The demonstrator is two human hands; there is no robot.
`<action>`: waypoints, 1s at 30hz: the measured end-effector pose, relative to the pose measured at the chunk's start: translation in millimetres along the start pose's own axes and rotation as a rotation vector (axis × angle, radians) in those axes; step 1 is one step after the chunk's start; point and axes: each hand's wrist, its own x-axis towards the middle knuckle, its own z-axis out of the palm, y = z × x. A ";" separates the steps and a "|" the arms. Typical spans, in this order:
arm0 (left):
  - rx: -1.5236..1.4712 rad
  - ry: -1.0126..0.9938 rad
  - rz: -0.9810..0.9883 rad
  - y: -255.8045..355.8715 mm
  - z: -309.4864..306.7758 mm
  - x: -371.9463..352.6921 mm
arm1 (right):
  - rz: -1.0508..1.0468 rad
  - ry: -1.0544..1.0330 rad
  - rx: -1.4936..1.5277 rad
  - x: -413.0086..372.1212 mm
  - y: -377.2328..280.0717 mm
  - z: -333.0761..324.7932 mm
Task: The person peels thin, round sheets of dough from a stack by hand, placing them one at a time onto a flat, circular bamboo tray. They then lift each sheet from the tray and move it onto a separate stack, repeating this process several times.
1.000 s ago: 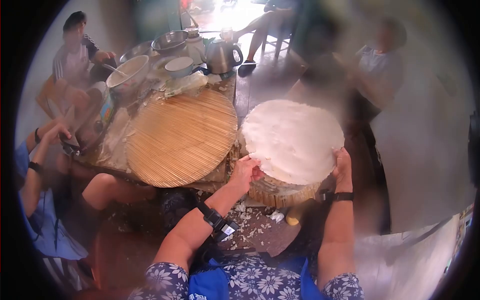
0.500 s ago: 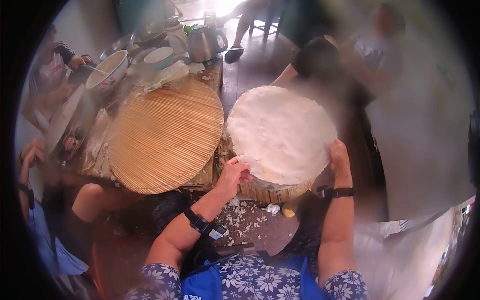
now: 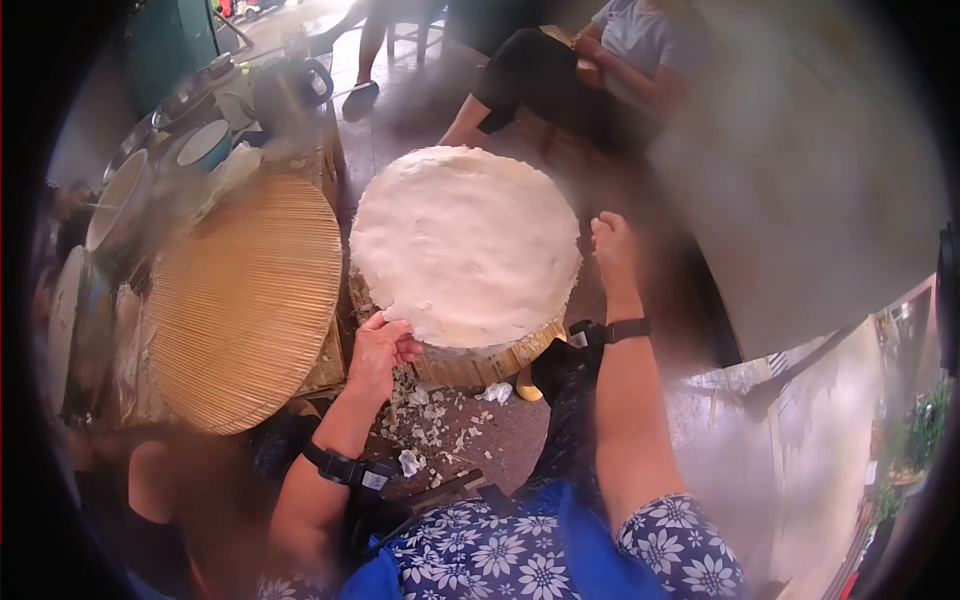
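Observation:
A large round white sheet of dough (image 3: 465,245) lies on a round base with a slatted side (image 3: 480,370). Its edge is ragged. At its near left rim, my left hand (image 3: 380,352) has thumb and fingers pinched on the edge. My right hand (image 3: 618,252) is raised just beyond the right rim, apart from the dough, with its fingers curled together. Something small and pale may be at the fingertips, too small to make out. To the left, a round slatted bamboo mat (image 3: 245,305) sits on the wooden table, tilted in view.
Bowls (image 3: 205,145) and a blurred metal kettle (image 3: 290,90) stand at the table's far end. White scraps (image 3: 430,420) litter the floor by my legs, near a yellow object (image 3: 528,384). A seated person (image 3: 640,60) is ahead; a large grey panel (image 3: 810,190) stands right.
My right hand has left the dough's right rim and now hovers beside it. The left hand stays at the near left edge. The view has turned right, shifting everything leftward.

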 end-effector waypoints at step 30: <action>-0.152 0.010 0.039 -19.2 -8.8 18.9 | -0.212 -0.245 -0.110 -3.4 16.8 38.0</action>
